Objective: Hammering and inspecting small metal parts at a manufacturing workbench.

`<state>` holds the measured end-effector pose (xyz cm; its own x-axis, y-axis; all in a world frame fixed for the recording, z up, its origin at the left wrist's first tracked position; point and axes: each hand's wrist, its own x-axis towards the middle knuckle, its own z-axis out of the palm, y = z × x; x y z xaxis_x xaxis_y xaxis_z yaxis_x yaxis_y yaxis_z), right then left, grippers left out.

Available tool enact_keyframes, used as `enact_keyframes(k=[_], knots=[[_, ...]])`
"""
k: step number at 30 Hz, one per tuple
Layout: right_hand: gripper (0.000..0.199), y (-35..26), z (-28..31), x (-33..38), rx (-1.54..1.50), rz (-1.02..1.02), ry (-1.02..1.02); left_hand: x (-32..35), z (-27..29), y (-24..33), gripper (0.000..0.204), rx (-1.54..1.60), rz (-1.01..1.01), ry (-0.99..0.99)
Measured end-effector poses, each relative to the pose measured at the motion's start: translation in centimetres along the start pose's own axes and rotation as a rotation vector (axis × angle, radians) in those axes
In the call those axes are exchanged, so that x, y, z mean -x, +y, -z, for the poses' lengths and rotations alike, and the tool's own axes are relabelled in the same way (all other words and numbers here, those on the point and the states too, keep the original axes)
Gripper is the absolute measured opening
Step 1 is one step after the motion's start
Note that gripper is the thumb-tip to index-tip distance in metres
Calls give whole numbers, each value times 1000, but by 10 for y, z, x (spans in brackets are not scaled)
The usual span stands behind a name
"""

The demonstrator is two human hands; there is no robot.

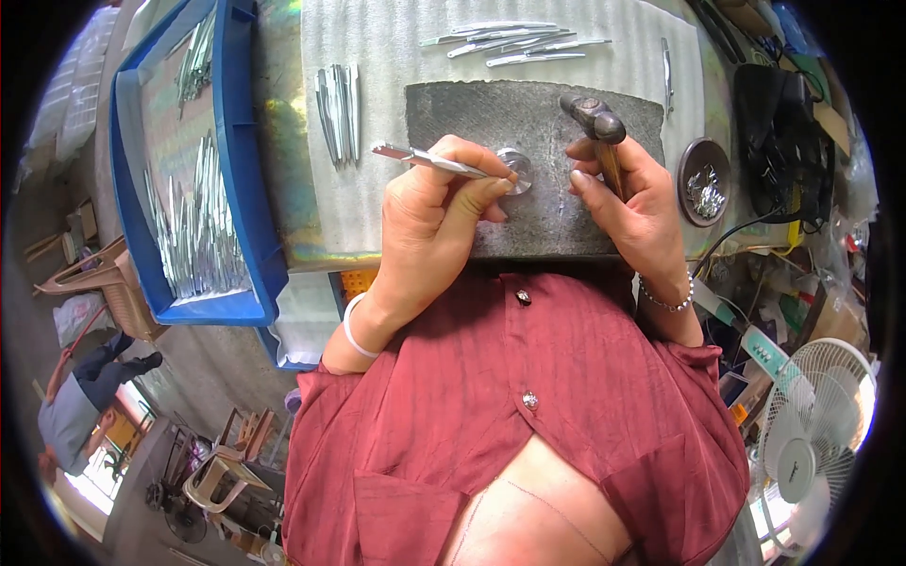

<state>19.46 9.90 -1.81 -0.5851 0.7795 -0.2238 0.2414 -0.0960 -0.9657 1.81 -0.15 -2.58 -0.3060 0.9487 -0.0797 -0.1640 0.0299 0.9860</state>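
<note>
My left hand (425, 217) pinches a slim, flat silver metal piece (401, 153), its long end pointing left. The piece's other end meets a small round metal block (519, 168) that stands on a dark rectangular pad (462, 108). To the right, my right hand (646, 203) is wrapped round the wooden handle of a small hammer (595, 119). The hammer's dark head is raised at the pad's upper right, apart from the block. My right thumb and fingertips show at the handle's left side.
A blue tray (247, 179) full of similar slim metal pieces stands at left. More lie in a bundle (338, 115) and a loose pile (514, 40) on the white sheet (377, 42). Right of the pad sits a round dish (689, 160) of tiny shiny parts. A fan (802, 453) stands lower right.
</note>
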Motion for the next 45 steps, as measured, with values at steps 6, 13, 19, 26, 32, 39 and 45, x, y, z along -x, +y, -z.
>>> enact_keyframes(k=[6, 13, 19, 26, 32, 39, 45], knots=[[18, -2, 3, -2, 89, -3, -62, -2, -2, -4, 7, -127, -82, 32], [18, -4, 2, -2, 15, -7, -49, -1, -4, -5, 8, -212, -119, 34], [18, -3, 2, -2, 75, 17, -37, -2, -4, -3, 8, -230, -129, 31], [20, -5, 2, -2, 122, 23, -42, -3, -5, 1, 5, -263, -123, 19], [21, -3, 3, -2, 129, 41, -41, -4, -4, 2, 5, -260, -125, 9], [21, -3, 3, -3, 123, 55, -42, -3, -5, 1, 5, -175, -73, 28], [20, -3, 4, -3, 142, 58, -53, -3, -5, 0, 5, -234, -123, 2]])
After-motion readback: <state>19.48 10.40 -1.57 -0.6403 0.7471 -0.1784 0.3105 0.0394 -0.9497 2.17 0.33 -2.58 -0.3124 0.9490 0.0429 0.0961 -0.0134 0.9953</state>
